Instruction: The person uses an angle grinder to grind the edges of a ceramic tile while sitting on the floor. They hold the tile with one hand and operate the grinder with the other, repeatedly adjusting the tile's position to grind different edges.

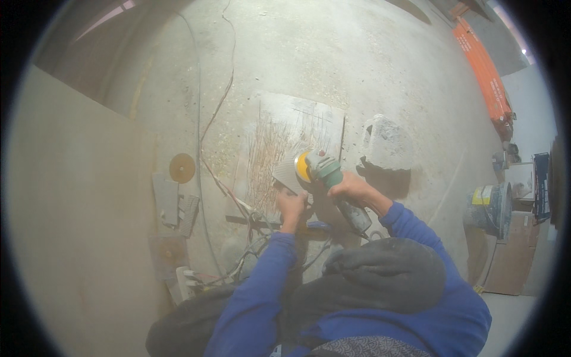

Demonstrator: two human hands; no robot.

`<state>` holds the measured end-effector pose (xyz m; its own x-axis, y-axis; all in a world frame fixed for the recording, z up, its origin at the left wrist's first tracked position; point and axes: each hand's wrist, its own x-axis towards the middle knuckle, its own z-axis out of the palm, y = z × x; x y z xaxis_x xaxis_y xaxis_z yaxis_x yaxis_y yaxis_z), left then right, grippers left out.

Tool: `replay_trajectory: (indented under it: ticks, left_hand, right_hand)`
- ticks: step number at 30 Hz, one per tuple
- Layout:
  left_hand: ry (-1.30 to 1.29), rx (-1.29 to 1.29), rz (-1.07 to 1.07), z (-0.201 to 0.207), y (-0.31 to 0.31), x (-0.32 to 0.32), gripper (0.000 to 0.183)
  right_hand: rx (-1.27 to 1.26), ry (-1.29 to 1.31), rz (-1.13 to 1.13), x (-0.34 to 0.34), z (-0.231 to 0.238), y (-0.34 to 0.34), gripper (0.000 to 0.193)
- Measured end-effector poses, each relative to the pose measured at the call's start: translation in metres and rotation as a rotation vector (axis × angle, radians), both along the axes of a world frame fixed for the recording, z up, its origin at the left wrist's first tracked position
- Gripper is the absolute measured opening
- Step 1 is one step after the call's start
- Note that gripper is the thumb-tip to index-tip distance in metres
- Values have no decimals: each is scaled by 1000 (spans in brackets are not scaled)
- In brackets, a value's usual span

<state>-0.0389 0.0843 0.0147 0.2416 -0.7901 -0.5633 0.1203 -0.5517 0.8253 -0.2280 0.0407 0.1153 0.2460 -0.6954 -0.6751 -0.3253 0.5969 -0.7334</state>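
Note:
My right hand (355,191) is wrapped round the body of a green and grey angle grinder (331,174), whose tail end points down toward my knee. A yellow guard or disc (302,167) shows at the grinder's head, right against a grey ridged tile piece (286,174). My left hand (292,207) grips the lower edge of that tile piece. Under both hands lies a scored, scratched board (297,122), flat on the floor. The exact contact between disc and tile is hard to make out.
Left of the board lie a tan round disc (182,168), cut tile strips (168,199) and cables (202,152). A rough pale block (388,141) stands right of the board. Farther right are a bucket (490,208) and a long orange package (483,68). A large panel (77,208) borders the left side.

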Motion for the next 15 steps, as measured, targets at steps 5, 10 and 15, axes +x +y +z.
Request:
replay_trajectory:
  ticks: [5, 10, 15]
  left_hand:
    - [200, 129, -54, -19, 5, 0, 22]
    - [-48, 55, -114, -50, 12, -4, 26]
    - [-67, -11, -105, -47, 15, -3, 27]
  right_hand:
    - [-17, 27, 36, 1, 3, 3, 47]
    - [-77, 51, 114, 6, -2, 4, 48]
    - [-30, 57, 92, 9, 4, 4, 45]
